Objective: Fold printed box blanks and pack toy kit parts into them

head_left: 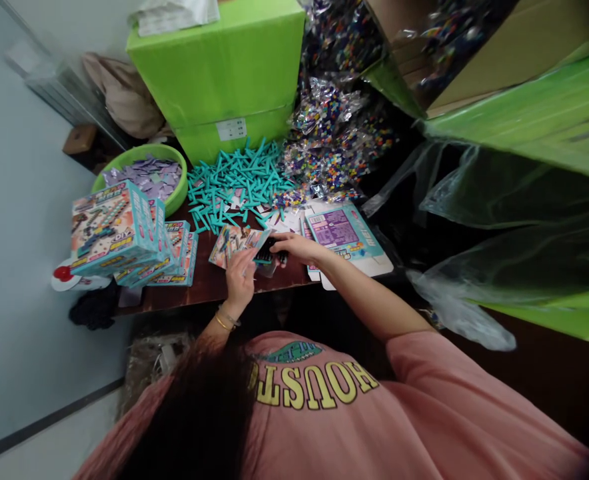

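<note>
Near the table's front edge, a printed craft box [232, 244] lies tilted under my left hand [241, 275], whose fingers are wrapped over its near side. At the box's right end, my right hand [297, 248] grips a dark, comb-like item [265, 251] that is partly hidden by the fingers and the box. Flat printed cartons [344, 233] lie just to the right of my right hand. Behind the box spreads a pile of teal plastic sticks [239, 177], with small printed cards [284, 222] between it and the cartons.
Packed boxes [109, 227] are stacked at the left, before a green basin [182, 190] of purple packets. A large green carton [219, 80] stands behind. Bags of coloured beads [329, 133] pile up at the back right. Clear plastic and an open green carton [524, 120] occupy the right.
</note>
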A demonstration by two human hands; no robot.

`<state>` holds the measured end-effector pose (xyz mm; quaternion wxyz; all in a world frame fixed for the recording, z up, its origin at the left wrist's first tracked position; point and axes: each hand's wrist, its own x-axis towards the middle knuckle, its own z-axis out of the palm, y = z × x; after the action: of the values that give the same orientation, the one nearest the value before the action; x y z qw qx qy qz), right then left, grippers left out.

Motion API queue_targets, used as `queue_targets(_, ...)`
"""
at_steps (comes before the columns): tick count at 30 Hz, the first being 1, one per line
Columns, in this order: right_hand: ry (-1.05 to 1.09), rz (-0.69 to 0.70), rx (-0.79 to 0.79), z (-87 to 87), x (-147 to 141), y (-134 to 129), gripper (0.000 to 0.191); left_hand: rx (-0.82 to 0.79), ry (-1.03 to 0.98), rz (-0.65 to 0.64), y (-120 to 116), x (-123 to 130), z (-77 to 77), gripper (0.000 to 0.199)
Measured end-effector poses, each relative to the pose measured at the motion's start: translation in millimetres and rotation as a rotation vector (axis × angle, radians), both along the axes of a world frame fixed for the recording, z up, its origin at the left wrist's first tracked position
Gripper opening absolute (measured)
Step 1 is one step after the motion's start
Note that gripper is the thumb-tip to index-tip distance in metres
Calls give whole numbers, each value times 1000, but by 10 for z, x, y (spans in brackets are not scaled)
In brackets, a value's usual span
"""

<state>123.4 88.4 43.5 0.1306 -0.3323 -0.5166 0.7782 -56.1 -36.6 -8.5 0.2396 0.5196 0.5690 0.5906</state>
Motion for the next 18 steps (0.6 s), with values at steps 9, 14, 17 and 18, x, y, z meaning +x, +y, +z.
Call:
queue_targets(9,-11,-264,1069,110,-12,-257,26,18,-55,140,31,-104,563,45)
queue_targets(14,-26,-457,1222,176,-38,-310,30,37,-48,117,98,-303,862,43)
queue_targets(17,84,-493,970,19,-93,-256,51,59,-149,83,165,-359,748,52)
queue_targets(18,111,-472,852,-66,-135,-252,52,48,-164,76,183,-348,678,55)
